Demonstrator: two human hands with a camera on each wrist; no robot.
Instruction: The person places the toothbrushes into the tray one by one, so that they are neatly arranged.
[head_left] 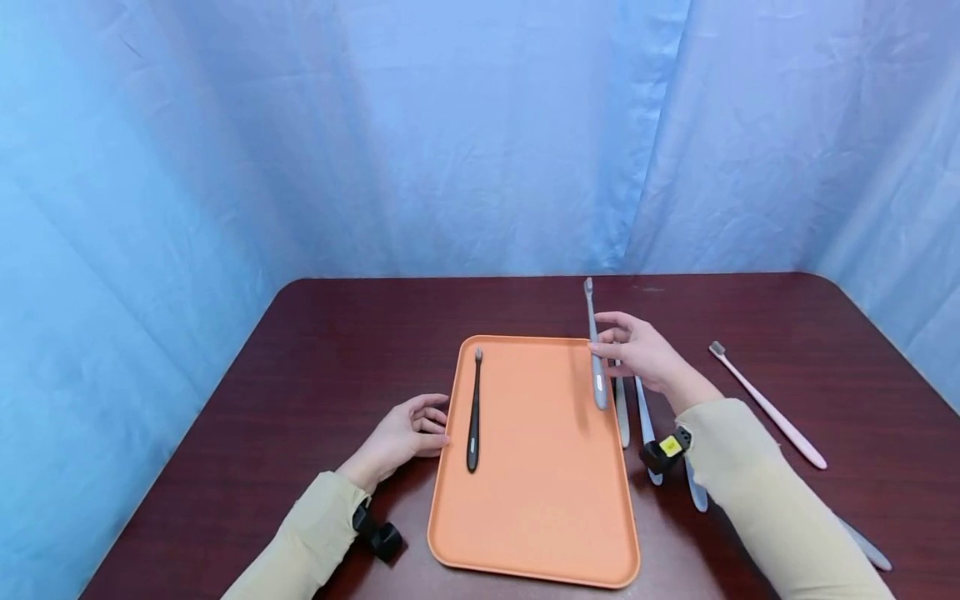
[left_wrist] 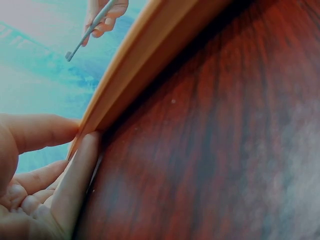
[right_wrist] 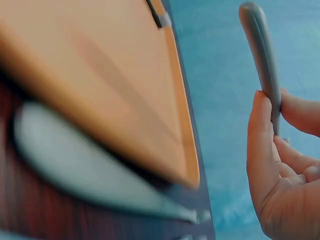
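Nearest the camera, the orange tray [head_left: 540, 500] carries a black toothbrush [head_left: 474, 412]. Right hand [head_left: 637, 350] pinches a grey toothbrush [head_left: 595, 350] above the tray's right rim; lowering it flat, parallel to the black one, looks best. Left hand [head_left: 405, 433], fingers relaxed, steadies the left rim.

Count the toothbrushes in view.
At least 7: black toothbrush on tray; grey toothbrush in right hand; pink toothbrush and four pale ones on table, partly hidden.
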